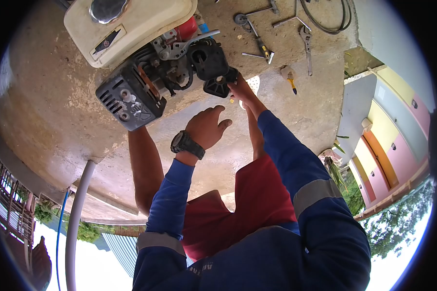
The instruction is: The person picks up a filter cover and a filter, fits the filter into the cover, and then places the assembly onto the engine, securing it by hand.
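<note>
A small engine sits on the concrete, with a cream fuel tank [136, 41], a slotted black muffler cover [126, 102] and a black plastic air cleaner housing [208, 60] on its near right side. My right hand [240, 91] grips the lower edge of that housing, its fingertips partly hidden by the black plastic. Below the engine, my left hand [205, 128] hovers with thumb and forefinger apart and nothing between them. A black watch [187, 144] is on the left wrist. A small yellowish piece [231, 101] lies beside the right hand.
Beyond the engine on the right lie a yellow-and-black screwdriver [263, 48], an adjustable wrench [307, 48], a yellow-handled brush or scraper [290, 81], a T-shaped wrench [294, 19] and a looped black cable [329, 30]. A grey pole [80, 218] rises at lower left.
</note>
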The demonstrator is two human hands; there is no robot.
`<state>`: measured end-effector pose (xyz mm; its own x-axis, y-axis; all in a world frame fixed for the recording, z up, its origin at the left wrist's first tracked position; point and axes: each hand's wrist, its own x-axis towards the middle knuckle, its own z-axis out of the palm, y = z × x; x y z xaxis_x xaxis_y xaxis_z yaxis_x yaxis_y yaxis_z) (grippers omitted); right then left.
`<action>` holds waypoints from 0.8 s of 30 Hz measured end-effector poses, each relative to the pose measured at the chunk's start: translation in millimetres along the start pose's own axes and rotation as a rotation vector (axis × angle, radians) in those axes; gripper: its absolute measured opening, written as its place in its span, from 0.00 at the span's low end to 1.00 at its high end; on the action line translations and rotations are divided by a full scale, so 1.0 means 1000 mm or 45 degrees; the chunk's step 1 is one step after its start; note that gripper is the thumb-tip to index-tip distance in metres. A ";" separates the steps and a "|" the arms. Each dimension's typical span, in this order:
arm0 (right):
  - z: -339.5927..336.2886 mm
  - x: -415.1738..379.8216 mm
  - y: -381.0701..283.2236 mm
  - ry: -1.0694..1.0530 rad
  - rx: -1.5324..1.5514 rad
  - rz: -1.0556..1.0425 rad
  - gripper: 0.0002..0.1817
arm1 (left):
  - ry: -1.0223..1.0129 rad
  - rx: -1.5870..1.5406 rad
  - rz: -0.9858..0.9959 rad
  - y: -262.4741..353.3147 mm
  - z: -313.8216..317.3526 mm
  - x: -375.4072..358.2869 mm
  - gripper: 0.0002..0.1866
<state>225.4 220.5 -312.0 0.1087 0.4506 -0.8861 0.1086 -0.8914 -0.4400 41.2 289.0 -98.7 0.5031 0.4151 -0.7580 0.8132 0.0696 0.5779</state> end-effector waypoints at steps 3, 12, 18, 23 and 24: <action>0.000 -0.002 -0.003 -0.015 0.016 0.006 0.35 | -0.012 0.004 -0.012 0.001 -0.001 -0.001 0.26; -0.013 -0.034 0.005 -0.007 -0.033 0.003 0.37 | 0.011 0.031 -0.136 -0.017 0.012 0.002 0.27; -0.048 -0.145 -0.022 -0.246 0.076 -0.017 0.31 | 0.445 -0.228 -0.314 -0.025 0.060 -0.035 0.41; -0.089 -0.229 -0.031 -0.547 0.080 -0.181 0.33 | 0.602 -0.732 -0.279 0.047 0.101 -0.092 0.48; -0.096 -0.245 -0.041 -0.579 0.021 -0.212 0.33 | 0.634 -0.752 -0.285 0.063 0.102 -0.105 0.47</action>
<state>289.3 151.5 -62.3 -0.3524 0.5237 -0.7756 0.0719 -0.8112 -0.5803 69.1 157.7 -13.7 0.0434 0.6806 -0.7313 0.5198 0.6097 0.5983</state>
